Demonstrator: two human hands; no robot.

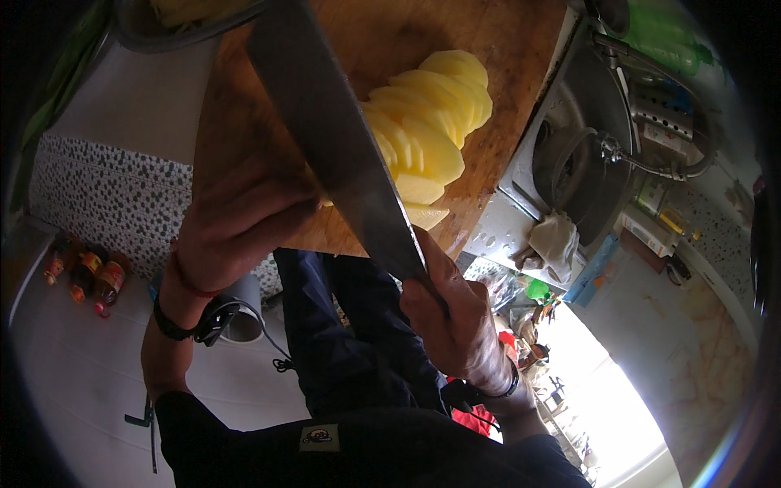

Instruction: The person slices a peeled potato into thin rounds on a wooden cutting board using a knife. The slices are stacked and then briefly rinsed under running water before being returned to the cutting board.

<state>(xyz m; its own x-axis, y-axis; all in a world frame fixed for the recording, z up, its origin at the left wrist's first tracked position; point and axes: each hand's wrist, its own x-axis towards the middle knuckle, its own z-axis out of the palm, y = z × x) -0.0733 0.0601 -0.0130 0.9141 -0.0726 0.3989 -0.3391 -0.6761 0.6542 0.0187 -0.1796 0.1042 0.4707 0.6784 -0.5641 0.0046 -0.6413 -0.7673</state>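
My right hand [451, 311] is wrapped around the handle end of a broad-bladed cleaver [341, 134], whose blade slants up and left across the view. To the left of the blade, the curled fingers of my left hand [250, 213] rest on a potato piece [327, 203]; only slivers of its yellow flesh show, the rest being hidden by fingers and blade. Overlapping potato slices [433, 116] fan out in a curved row on the blade's other side. All of this is on a wooden cutting board [235, 116], and the lowest slices lie close to the cleaver's edge.
A bowl [183, 39] with yellow contents stands at the top left. Right of the board is a steel sink [586, 177] with a flexible faucet, a crumpled cloth [552, 241] at its near rim. Several bottles [88, 274] stand low at left, near a grey bin [244, 323].
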